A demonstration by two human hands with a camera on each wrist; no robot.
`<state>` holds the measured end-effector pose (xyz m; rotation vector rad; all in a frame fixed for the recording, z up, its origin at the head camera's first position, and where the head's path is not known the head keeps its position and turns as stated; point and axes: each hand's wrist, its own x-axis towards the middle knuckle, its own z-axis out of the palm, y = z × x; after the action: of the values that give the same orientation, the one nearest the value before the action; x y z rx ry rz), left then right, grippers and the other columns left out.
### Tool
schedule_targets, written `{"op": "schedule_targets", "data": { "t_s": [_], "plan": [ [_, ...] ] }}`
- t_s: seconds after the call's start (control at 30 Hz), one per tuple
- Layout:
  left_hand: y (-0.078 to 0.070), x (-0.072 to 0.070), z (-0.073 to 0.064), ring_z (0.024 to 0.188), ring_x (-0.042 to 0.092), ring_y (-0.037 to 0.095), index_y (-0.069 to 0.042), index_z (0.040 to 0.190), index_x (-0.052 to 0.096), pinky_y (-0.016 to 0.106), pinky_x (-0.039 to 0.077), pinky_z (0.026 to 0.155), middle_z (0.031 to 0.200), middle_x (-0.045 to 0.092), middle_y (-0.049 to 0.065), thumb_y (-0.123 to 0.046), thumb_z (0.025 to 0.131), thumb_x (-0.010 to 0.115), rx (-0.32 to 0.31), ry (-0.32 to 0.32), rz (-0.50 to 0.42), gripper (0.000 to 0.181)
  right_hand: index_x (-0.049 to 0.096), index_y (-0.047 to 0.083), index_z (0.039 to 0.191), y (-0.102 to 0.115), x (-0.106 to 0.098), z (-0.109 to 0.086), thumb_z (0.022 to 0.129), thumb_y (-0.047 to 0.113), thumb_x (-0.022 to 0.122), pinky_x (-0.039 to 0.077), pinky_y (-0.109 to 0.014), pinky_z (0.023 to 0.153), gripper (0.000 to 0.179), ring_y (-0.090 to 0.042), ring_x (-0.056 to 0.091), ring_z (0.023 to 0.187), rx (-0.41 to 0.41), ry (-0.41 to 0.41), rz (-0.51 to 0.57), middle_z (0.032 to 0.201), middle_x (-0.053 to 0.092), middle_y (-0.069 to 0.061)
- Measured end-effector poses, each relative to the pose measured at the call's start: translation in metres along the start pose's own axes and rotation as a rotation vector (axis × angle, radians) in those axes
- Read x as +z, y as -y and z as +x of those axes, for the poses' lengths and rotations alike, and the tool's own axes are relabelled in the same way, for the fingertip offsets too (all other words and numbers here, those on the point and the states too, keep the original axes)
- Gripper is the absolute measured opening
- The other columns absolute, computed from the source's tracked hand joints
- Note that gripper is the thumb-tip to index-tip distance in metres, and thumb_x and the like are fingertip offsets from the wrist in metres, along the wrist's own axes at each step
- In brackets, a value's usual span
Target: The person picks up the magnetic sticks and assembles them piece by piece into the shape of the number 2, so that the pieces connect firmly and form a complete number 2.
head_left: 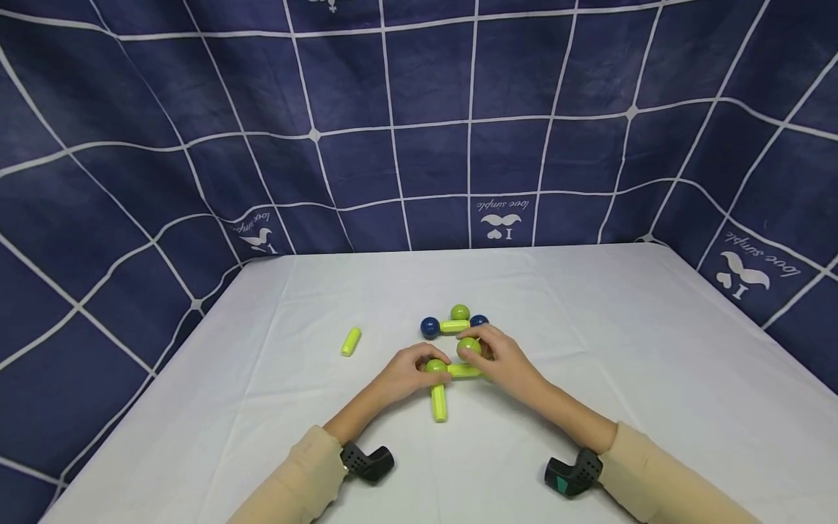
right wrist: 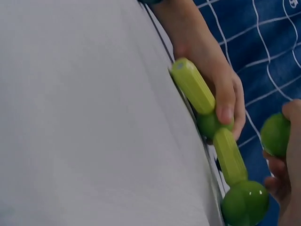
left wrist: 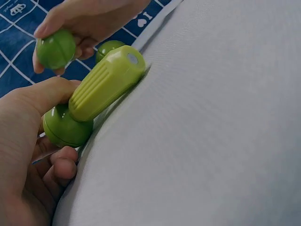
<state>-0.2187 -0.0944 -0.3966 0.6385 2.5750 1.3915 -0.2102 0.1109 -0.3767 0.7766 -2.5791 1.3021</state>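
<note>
My left hand (head_left: 401, 377) grips a green ball (left wrist: 68, 126) low on the white cloth. Two yellow-green rods meet that ball: a ribbed rod (head_left: 439, 405) with a grey disc in its free end points toward me, and a second rod (right wrist: 230, 156) runs right to another green ball (right wrist: 245, 203). Between thumb and fingers, my right hand (head_left: 507, 362) pinches a separate green ball (head_left: 468, 347), raised above the second rod. In the head view, the right hand hides the ball at that rod's far end.
Just behind the hands lies a yellow-green rod (head_left: 455, 326) between a blue ball (head_left: 430, 327) and another blue ball (head_left: 479, 320). A green ball (head_left: 460, 312) sits behind it. One loose rod (head_left: 350, 341) lies left. A blue checked curtain (head_left: 432, 160) surrounds the table.
</note>
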Motion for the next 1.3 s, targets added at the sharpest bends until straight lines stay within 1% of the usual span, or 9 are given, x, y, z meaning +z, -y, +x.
{"op": "schedule_targets", "data": {
  "t_s": [0.13,0.23,0.3,0.4,0.6,0.73,0.93,1.03,1.3],
  "plan": [
    [-0.001,0.001,0.0,0.066,0.043,0.012,-0.016,0.098,0.066,0.02,0.036,0.052,0.084,0.053,-0.001,-0.028,0.078,0.068,-0.021,-0.022,0.008,0.023,0.06,0.017,0.105,0.005,0.004,-0.016,0.088,0.03,0.059,0.039,-0.019,0.06,0.022,-0.004,0.042,0.068,-0.072,0.141,0.021,0.086,0.054,0.006],
    [-0.001,0.002,0.0,0.058,0.042,0.011,-0.016,0.099,0.066,0.019,0.035,0.046,0.079,0.05,0.0,-0.029,0.078,0.067,-0.041,-0.014,-0.009,0.024,0.06,0.016,0.102,0.006,0.009,-0.026,0.088,0.029,0.058,0.04,-0.017,0.062,0.019,-0.001,0.044,0.07,-0.11,0.24,0.049,0.093,0.058,0.005],
    [-0.001,0.003,-0.001,0.051,0.04,0.01,-0.015,0.1,0.065,0.019,0.034,0.043,0.079,0.05,0.001,-0.029,0.079,0.067,-0.052,-0.004,-0.031,0.025,0.06,0.015,0.1,0.007,0.011,-0.03,0.088,0.029,0.059,0.041,-0.017,0.062,0.019,0.0,0.044,0.07,-0.122,0.295,0.065,0.091,0.058,0.004],
    [0.0,0.003,0.0,0.043,0.037,0.008,-0.015,0.102,0.065,0.019,0.032,0.039,0.078,0.05,0.002,-0.031,0.08,0.066,-0.064,0.017,-0.061,0.027,0.06,0.016,0.098,0.008,0.011,-0.035,0.086,0.031,0.061,0.041,-0.016,0.063,0.019,0.001,0.043,0.072,-0.133,0.367,0.068,0.087,0.056,0.006],
    [0.004,0.002,-0.001,0.041,0.036,0.007,-0.017,0.104,0.065,0.018,0.034,0.038,0.071,0.048,-0.001,-0.033,0.081,0.065,-0.06,0.033,-0.066,0.028,0.061,0.021,0.1,0.004,0.016,-0.037,0.08,0.036,0.067,0.04,-0.013,0.064,0.026,0.004,0.041,0.074,-0.262,0.475,0.034,0.087,0.056,0.01],
    [0.003,0.0,-0.001,0.041,0.037,0.007,-0.017,0.104,0.065,0.018,0.034,0.038,0.068,0.047,-0.001,-0.034,0.081,0.065,-0.056,0.028,-0.064,0.029,0.06,0.022,0.104,0.005,0.019,-0.038,0.078,0.04,0.067,0.039,-0.01,0.062,0.032,0.006,0.04,0.071,-0.364,0.496,-0.02,0.084,0.054,0.01],
    [0.003,-0.001,-0.001,0.039,0.036,0.006,-0.015,0.105,0.064,0.019,0.035,0.039,0.064,0.045,-0.002,-0.03,0.082,0.065,-0.064,0.017,-0.059,0.027,0.06,0.024,0.109,0.01,0.024,-0.035,0.076,0.045,0.064,0.035,-0.007,0.059,0.039,0.008,0.037,0.065,-0.45,0.485,-0.121,0.072,0.051,0.01],
    [0.003,0.0,0.0,0.039,0.036,0.007,-0.012,0.107,0.064,0.02,0.034,0.039,0.062,0.044,-0.001,-0.026,0.083,0.065,-0.06,0.018,-0.066,0.028,0.059,0.025,0.111,0.012,0.025,-0.034,0.078,0.047,0.062,0.034,-0.007,0.059,0.04,0.009,0.037,0.063,-0.457,0.493,-0.139,0.069,0.051,0.011],
    [0.0,-0.002,-0.001,0.04,0.036,0.007,-0.011,0.105,0.064,0.019,0.034,0.039,0.06,0.043,-0.002,-0.027,0.083,0.064,-0.047,0.028,-0.07,0.027,0.058,0.026,0.114,0.013,0.026,-0.033,0.08,0.045,0.061,0.032,-0.008,0.056,0.04,0.009,0.035,0.06,-0.395,0.49,-0.165,0.065,0.047,0.013]
  ]
}}
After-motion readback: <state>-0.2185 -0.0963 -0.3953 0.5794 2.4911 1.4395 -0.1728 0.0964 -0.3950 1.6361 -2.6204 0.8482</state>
